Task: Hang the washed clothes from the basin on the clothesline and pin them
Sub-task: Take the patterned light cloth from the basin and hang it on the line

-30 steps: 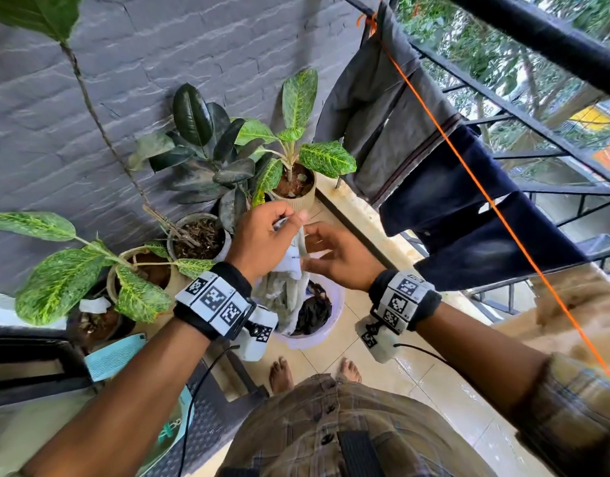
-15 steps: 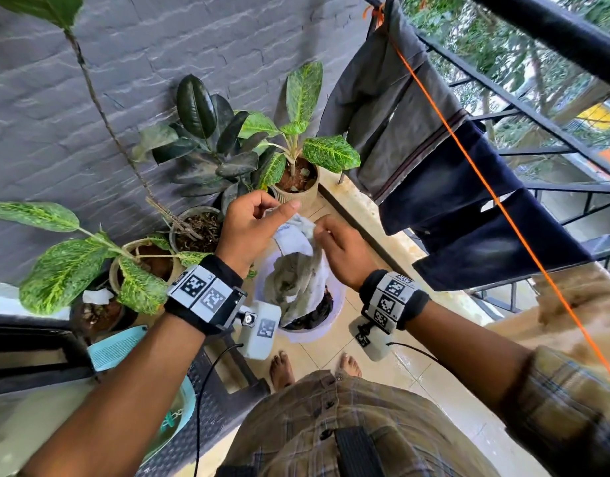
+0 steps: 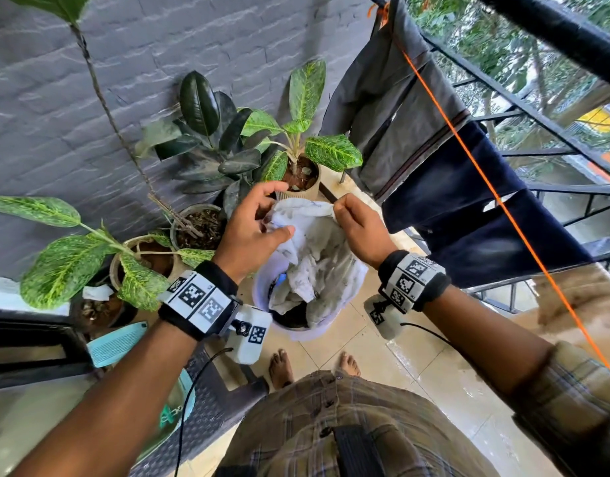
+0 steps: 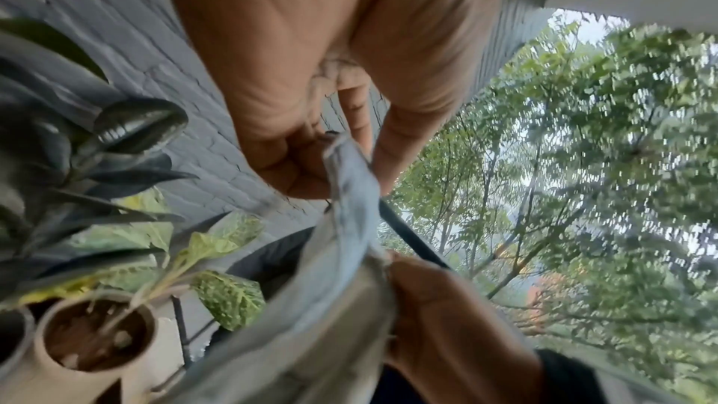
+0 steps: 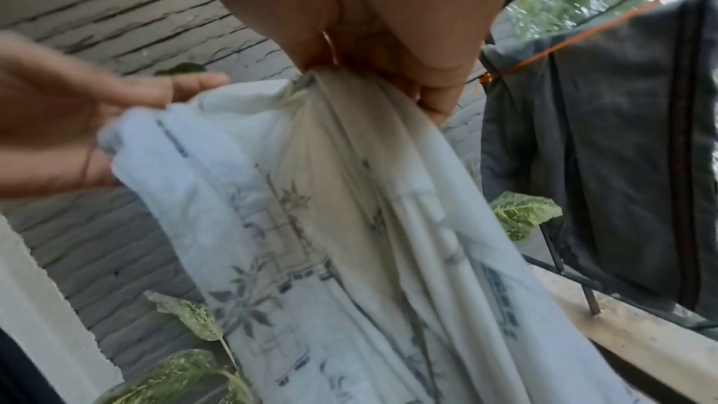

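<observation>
While both hands work above the basin (image 3: pixel 298 333) on the tiled floor, a white printed garment (image 3: pixel 317 256) hangs from them, its lower folds trailing into the basin. The right hand (image 3: pixel 360 228) has its grip pinched tight on the cloth's upper edge. The left hand (image 3: pixel 252 225) holds the other end of that edge between thumb and curled fingers. To the right, the orange clothesline (image 3: pixel 486 177) carries a grey garment (image 3: pixel 396 118) and a dark blue garment (image 3: pixel 469 215). Potted plants (image 3: pixel 296 149) stand against the grey wall.
</observation>
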### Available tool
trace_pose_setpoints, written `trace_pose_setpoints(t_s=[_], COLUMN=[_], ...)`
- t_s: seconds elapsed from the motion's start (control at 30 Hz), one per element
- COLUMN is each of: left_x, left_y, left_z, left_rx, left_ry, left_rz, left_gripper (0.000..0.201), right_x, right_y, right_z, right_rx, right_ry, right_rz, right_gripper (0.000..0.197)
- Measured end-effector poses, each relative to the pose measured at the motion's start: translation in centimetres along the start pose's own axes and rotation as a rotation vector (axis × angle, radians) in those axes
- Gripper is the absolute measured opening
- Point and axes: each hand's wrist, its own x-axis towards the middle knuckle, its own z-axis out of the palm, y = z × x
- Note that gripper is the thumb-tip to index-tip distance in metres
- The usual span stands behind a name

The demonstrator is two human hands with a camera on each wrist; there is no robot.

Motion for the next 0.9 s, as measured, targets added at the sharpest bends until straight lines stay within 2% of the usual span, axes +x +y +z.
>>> trace_pose_setpoints(t_s=[0.07, 0.17, 0.27, 0.37, 0.47, 0.57, 0.63, 0.7, 0.8, 0.9], left_x=[0.2, 0.5, 1.0, 1.2, 1.2, 1.1, 1.0, 0.8, 0.6, -0.1], left_y=[0.6, 0.5, 0.2, 0.5, 1.1, 1.5, 1.5, 1.5, 0.4, -1.0], left_z=[0.7, 2.1, 3.2, 3.7, 3.9, 3.6, 3.1, 2.2, 0.7, -0.5], left_rx=[-0.001, 0.009, -0.004, -0.015, -0.048, -0.096, -0.121, -0.101, 0.056, 0.555], left_ry=[0.011, 0.095, 0.188, 0.190, 0.190, 0.198, 0.190, 0.171, 0.059, -0.003], left_rz=[0.032, -0.011, -0.072, -0.065, -0.056, -0.084, -0.099, -0.078, -0.100, 0.009], left_gripper=[0.054, 0.041, 0.034, 0.027, 0.021, 0.022, 0.022, 0.020, 0.019, 0.036], right_x=[0.2, 0.1, -0.6, -2.3, -3.5, -3.5, -3.2, -2.9, -2.5, -1.3], right_y=[0.1, 0.2, 0.2, 0.2, 1.0, 1.2, 1.1, 0.8, -0.2, -1.9], right_z=[0.0, 0.1, 0.3, 1.4, 3.3, 4.6, 4.7, 4.4, 3.7, 2.6], right_rx=[0.031, 0.105, 0.057, 0.093, 0.083, 0.026, 0.038, 0.057, 0.067, 0.076], right_ry=[0.033, 0.021, -0.203, -0.362, -0.292, -0.121, -0.072, -0.085, -0.127, -0.200], right_rz=[0.057, 0.120, 0.118, 0.130, 0.103, 0.035, 0.038, 0.049, 0.010, -0.037], right_gripper=[0.003, 0.009, 0.012, 0.015, 0.029, 0.007, 0.015, 0.018, 0.016, 0.019])
